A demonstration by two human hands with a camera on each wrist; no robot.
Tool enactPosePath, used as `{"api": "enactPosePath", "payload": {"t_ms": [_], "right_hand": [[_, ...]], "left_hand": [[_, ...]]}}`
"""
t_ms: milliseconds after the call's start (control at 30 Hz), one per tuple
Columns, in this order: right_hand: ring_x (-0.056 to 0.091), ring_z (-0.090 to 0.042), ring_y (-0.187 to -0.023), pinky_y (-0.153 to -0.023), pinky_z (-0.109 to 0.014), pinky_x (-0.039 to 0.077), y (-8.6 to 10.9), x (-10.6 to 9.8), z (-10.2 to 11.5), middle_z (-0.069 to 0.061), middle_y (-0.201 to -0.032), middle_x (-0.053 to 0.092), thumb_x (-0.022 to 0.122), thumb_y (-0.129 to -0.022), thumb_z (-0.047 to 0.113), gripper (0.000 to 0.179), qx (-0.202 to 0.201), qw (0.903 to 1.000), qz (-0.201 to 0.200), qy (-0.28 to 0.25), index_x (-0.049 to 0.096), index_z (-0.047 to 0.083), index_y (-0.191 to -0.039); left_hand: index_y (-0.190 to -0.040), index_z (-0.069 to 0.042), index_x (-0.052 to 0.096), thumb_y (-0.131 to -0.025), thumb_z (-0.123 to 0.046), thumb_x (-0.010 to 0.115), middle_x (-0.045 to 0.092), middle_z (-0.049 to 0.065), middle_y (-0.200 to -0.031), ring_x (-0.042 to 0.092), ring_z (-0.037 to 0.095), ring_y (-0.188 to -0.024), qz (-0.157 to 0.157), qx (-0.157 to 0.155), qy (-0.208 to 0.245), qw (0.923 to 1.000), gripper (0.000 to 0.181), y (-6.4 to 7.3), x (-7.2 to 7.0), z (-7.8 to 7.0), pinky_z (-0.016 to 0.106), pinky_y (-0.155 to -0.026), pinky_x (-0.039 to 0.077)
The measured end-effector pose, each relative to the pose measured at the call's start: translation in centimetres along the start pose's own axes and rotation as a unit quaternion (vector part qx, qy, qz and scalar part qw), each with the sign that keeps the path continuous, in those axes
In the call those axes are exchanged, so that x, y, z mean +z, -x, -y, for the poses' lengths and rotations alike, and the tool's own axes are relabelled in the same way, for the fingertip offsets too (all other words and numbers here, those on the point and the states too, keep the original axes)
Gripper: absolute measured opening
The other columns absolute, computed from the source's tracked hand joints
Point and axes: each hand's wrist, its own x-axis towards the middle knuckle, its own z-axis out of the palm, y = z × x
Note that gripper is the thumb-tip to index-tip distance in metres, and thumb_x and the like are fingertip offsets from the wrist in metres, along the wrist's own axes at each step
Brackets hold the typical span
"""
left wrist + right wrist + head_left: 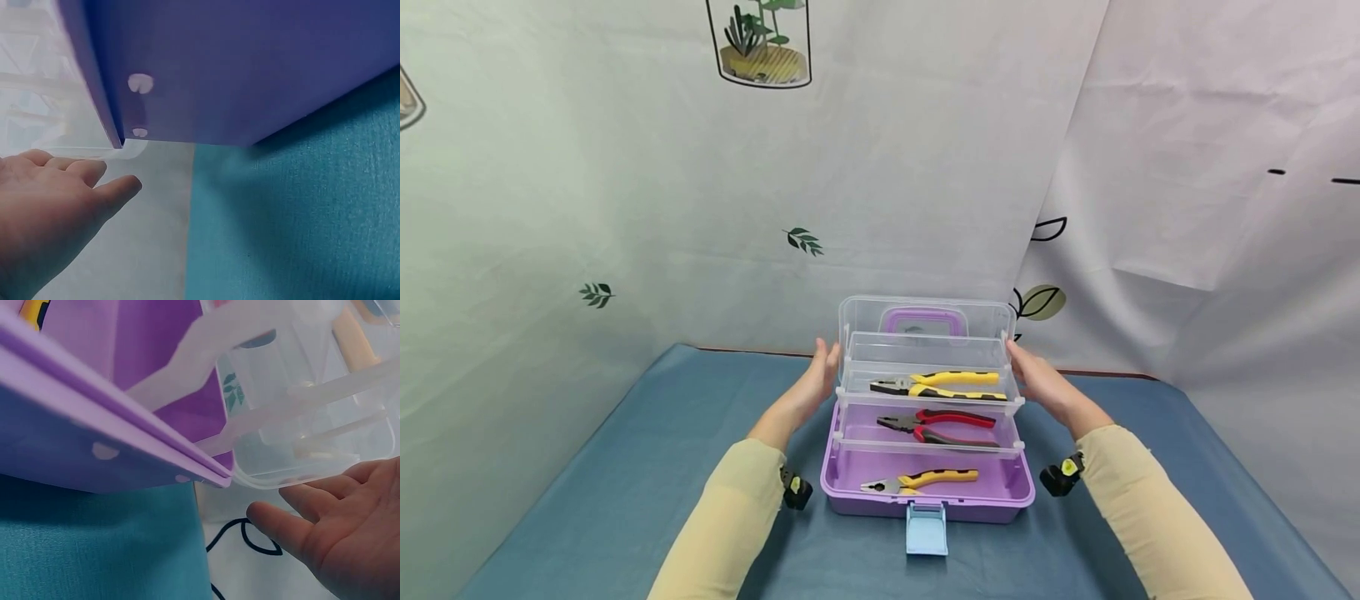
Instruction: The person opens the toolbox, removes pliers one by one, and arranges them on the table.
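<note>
Left hand [811, 387] and right hand [1045, 387], fingers extended, flank the clear lid [863, 315] near the far edge of the desk [625, 483]; gentle, matched pressure should keep the trays [932, 402] level, pliers [957, 415] settled.

We can't see all of the front pliers [928, 477], since the box rim [977, 502] covers most of one handle [910, 492]. Wrist cams chop off part of our left hand [53, 203] and right hand [353, 528]; the plant drawing [763, 58] gets cropped up top.

No readable text, labels, brands, numbers or signs, wrist views perhaps too dim to tell
</note>
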Motion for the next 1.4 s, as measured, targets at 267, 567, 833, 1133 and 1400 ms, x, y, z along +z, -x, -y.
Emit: {"api": "enactPosePath", "payload": {"t_ms": [267, 567, 833, 1133, 1400], "right_hand": [[0.018, -0.041, -0.142, -0.109, -0.062, 0.028, 0.4, 0.3, -0.4, -0.019, -0.156, 0.017, 0.01, -0.091, 0.07, 0.083, 0.009, 0.9999, -0.004, 0.005, 0.009, 0.014, -0.153], [0.03, -0.043, -0.137, -0.106, -0.058, 0.036, 0.4, 0.6, -1.3, -0.022, -0.153, 0.026, 0.012, -0.092, 0.069, 0.081, 0.002, 0.9999, -0.007, -0.009, 0.011, 0.016, -0.153], [0.026, -0.043, -0.139, -0.108, -0.059, 0.033, 0.1, 0.6, -1.6, -0.023, -0.155, 0.02, 0.007, -0.093, 0.066, 0.082, -0.008, 0.9991, 0.011, -0.039, 0.008, 0.01, -0.153], [0.026, -0.046, -0.138, -0.109, -0.061, 0.029, -0.2, 1.0, -2.0, -0.024, -0.155, 0.017, 0.005, -0.088, 0.072, 0.089, -0.005, 0.9985, 0.014, -0.053, 0.005, 0.011, -0.153], [0.025, -0.046, -0.138, -0.111, -0.06, 0.026, -0.4, 1.1, -2.4, -0.027, -0.152, 0.022, 0.006, -0.088, 0.073, 0.088, 0.007, 0.9969, 0.016, -0.077, 0.002, 0.014, -0.153]], "left_hand": [[-0.149, -0.008, -0.016, -0.086, -0.064, -0.016, -0.022, 0.012, -0.156, -0.016, 0.033, -0.144, 0.01, 0.009, 0.028, 0.9995, 0.084, 0.2, -0.1, 0.4, 0.054, -0.117, -0.008], [-0.15, -0.014, -0.014, -0.084, -0.069, -0.013, -0.013, 0.01, -0.158, -0.005, 0.033, -0.146, 0.016, -0.02, 0.059, 0.9979, 0.086, 0.2, 0.0, 1.2, 0.054, -0.117, -0.006], [-0.153, -0.015, -0.004, -0.084, -0.072, -0.009, -0.006, 0.009, -0.16, 0.003, 0.032, -0.146, -0.002, -0.021, 0.081, 0.9965, 0.09, 0.2, -0.3, 1.4, 0.054, -0.118, 0.007], [-0.153, -0.011, 0.003, -0.085, -0.073, -0.007, -0.003, 0.005, -0.161, 0.007, 0.031, -0.146, -0.006, -0.022, 0.129, 0.9914, 0.093, 0.0, -0.4, 1.7, 0.052, -0.119, 0.011], [-0.153, -0.011, 0.007, -0.085, -0.073, -0.005, 0.004, 0.008, -0.16, 0.011, 0.03, -0.146, -0.015, -0.032, 0.144, 0.9889, 0.093, 0.1, -0.1, 1.8, 0.051, -0.118, 0.013]]}}
